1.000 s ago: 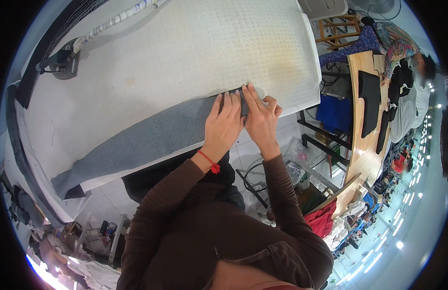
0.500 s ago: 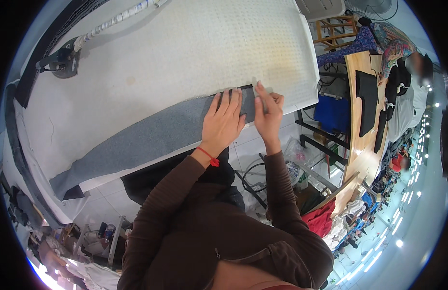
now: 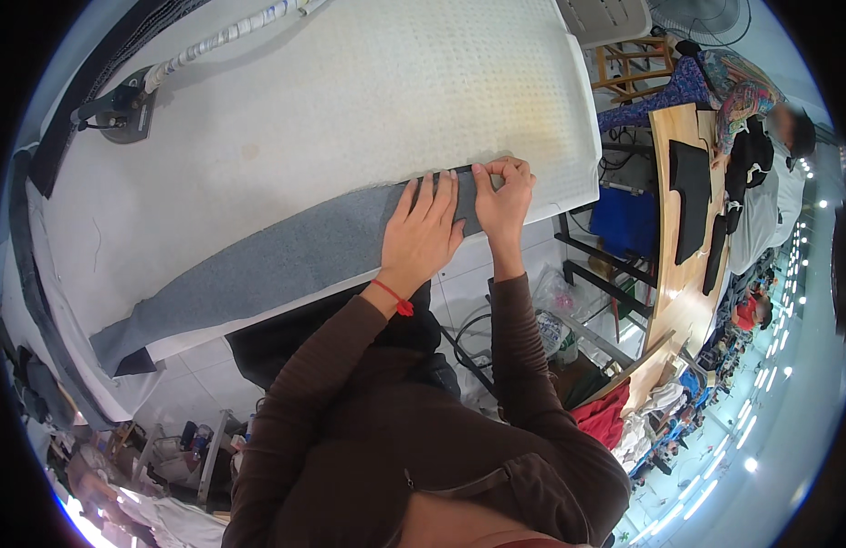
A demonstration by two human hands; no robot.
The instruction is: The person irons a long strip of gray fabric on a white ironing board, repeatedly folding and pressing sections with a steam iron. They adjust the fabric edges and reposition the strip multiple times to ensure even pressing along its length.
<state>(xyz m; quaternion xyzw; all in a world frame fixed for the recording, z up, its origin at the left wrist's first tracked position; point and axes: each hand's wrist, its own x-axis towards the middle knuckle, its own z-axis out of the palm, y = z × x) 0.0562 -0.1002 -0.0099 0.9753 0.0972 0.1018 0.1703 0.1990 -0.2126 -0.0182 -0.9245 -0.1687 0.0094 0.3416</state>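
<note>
A long grey-blue piece of fabric [image 3: 286, 239] lies along the near edge of the pale padded table [image 3: 350, 100]. It is broad at the right and tapers to the left, where its tip hangs near the corner. My left hand [image 3: 421, 224] lies flat on its right part, fingers stretched toward the far edge. My right hand [image 3: 503, 194] pinches the far right corner of the fabric between thumb and fingers, where a narrow dark strip shows along the edge. A steam iron [image 3: 126, 111] with a wrapped hose [image 3: 226, 36] stands at the table's far left.
Dark cloth [image 3: 277, 342] hangs below the near edge. Right of the table is a wooden workbench [image 3: 665, 173] with black fabric pieces [image 3: 688, 196]; a person [image 3: 742, 87] works there. A blue panel [image 3: 624, 221] and metal frames stand between. Red cloth [image 3: 605, 413] lies lower right.
My right hand has gone from a raised, loosely extended finger to a pinch at the fabric's right corner. My left hand stays pressed flat on the fabric.
</note>
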